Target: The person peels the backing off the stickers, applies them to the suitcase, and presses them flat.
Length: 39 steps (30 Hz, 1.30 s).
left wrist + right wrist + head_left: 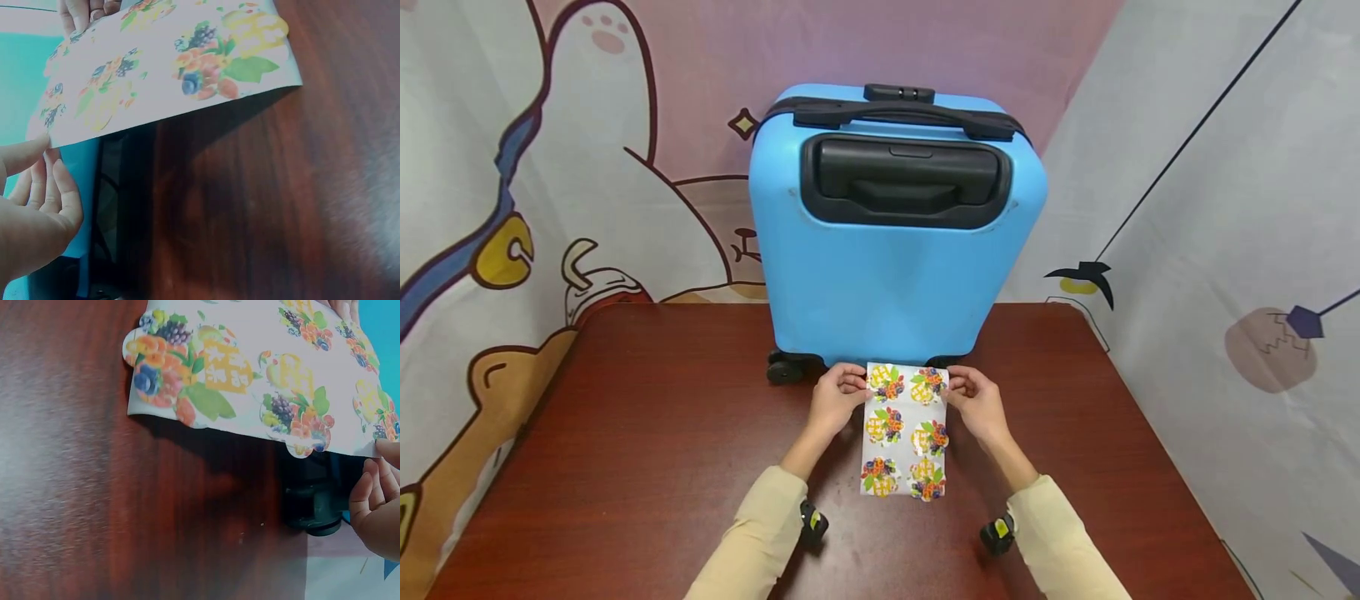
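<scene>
Between both hands is a white sheet of fruit stickers (906, 433), printed with several fruit clusters and yellow lettering. My left hand (835, 400) pinches its far left corner between thumb and fingers; in the left wrist view the same hand (37, 206) shows its thumb on top of the sheet. The right hand (977, 404) pinches the far right corner, and the right wrist view shows that hand (381, 500) with fingers beneath the edge. The sheet's near end lies over the table, casting a shadow. Directly beyond it stands a light blue suitcase (887, 287), upright, its lower edge partly behind the sheet.
The suitcase bears a black recessed handle (910, 179), a black carry strap (902, 114) and black wheels (785, 368). It stands on a reddish-brown wooden table (662, 467). A cartoon-printed cloth (685, 100) hangs behind and at the sides.
</scene>
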Tool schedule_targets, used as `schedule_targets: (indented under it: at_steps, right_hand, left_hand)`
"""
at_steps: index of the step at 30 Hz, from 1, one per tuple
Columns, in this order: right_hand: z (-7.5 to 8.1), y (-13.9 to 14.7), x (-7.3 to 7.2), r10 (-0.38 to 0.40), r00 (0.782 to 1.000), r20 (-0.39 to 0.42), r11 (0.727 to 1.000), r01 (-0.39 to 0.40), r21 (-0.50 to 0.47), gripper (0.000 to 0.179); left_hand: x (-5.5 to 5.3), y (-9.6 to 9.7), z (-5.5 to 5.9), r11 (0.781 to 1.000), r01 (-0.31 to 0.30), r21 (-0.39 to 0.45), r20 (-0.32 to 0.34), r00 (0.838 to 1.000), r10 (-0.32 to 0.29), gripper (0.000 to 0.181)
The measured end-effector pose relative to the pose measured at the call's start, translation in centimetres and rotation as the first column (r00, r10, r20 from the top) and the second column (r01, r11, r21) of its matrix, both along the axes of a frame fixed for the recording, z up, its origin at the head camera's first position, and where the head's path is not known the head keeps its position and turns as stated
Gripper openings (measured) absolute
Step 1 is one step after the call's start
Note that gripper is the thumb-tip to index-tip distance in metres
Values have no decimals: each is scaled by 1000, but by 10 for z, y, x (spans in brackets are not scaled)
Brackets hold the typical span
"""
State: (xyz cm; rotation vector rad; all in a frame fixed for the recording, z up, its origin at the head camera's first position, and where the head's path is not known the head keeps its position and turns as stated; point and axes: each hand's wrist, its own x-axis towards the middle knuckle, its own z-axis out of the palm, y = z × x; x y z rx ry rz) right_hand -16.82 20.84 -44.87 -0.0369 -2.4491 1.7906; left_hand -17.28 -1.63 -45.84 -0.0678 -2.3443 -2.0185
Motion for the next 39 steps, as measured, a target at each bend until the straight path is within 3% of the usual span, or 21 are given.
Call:
schedule_targets:
  at_steps: [7, 10, 19, 26, 34, 39]
  right_hand:
    - [27, -11, 5, 9, 1000, -28, 1000, -10, -29, 27]
    - [30, -13, 6, 2, 1000, -30, 1000, -3, -22, 25]
    - [7, -4, -5, -3, 997, -72, 1000, 1, -25, 19]
    - [6, -4, -5, -20, 997, -74, 1000, 19, -5, 11]
    - [7, -3, -5, -24, 998, -53, 999, 23, -27, 12]
    - [12, -2, -6, -32, 998, -47, 997, 29, -71, 19]
  left_hand:
    - [-2, -5, 8, 1000, 25, -12, -8, 1000, -25, 16]
    - [-3, -5, 8, 1000, 18, -16, 0, 1000, -18, 13]
    - [-6, -4, 9, 999, 25, 27, -22, 999, -25, 12]
    - [-5, -3, 11, 994, 50, 93, -6, 999, -50, 14]
    - [11, -3, 39, 993, 74, 90, -34, 997, -71, 11]
    - [15, -3, 45, 993, 81, 81, -46, 996, -78, 9]
